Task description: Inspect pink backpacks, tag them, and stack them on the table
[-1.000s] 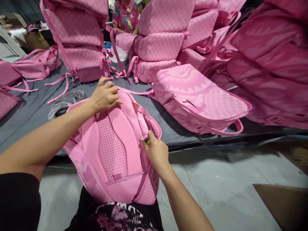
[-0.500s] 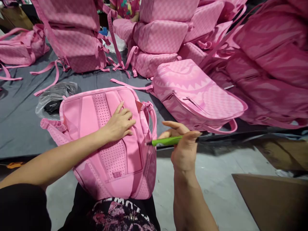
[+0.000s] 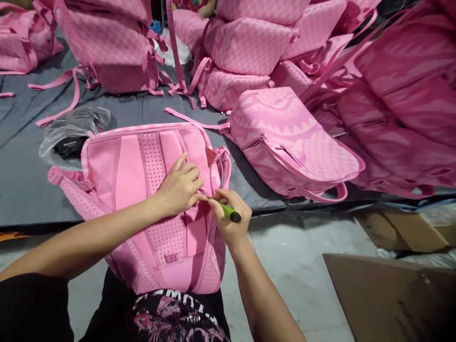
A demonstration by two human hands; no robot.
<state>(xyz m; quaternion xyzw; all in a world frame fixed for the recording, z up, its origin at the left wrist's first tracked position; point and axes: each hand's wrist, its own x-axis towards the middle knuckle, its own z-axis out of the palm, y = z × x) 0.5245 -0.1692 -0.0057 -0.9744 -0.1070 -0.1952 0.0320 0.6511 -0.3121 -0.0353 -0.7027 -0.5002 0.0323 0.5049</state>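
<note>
A pink backpack (image 3: 130, 175) stands propped against the table edge and my lap, its padded back panel facing me. My left hand (image 3: 178, 187) lies on this panel, its fingers bent against the fabric and its thumb stretched toward the right side seam. In my right hand (image 3: 233, 213) is a slim green pen-like tool (image 3: 228, 212) with a black end. The tool's tip meets the panel beside my left thumb, where fingers hide the exact contact. A perforated shoulder strap (image 3: 76, 192) hangs at the backpack's left side.
Another pink backpack (image 3: 285, 128) lies on the grey-covered table (image 3: 28, 190) to the right. Stacks of pink backpacks (image 3: 245, 45) line the back. A clear plastic bag (image 3: 76, 130) holds something black. Cardboard (image 3: 384, 294) lies at the lower right. Part of another person (image 3: 206, 8) shows behind the stacks.
My right hand has moved left and inward, bringing the tool from beside the backpack onto its panel. My left thumb now reaches to the tool's tip. The view has shifted slightly.
</note>
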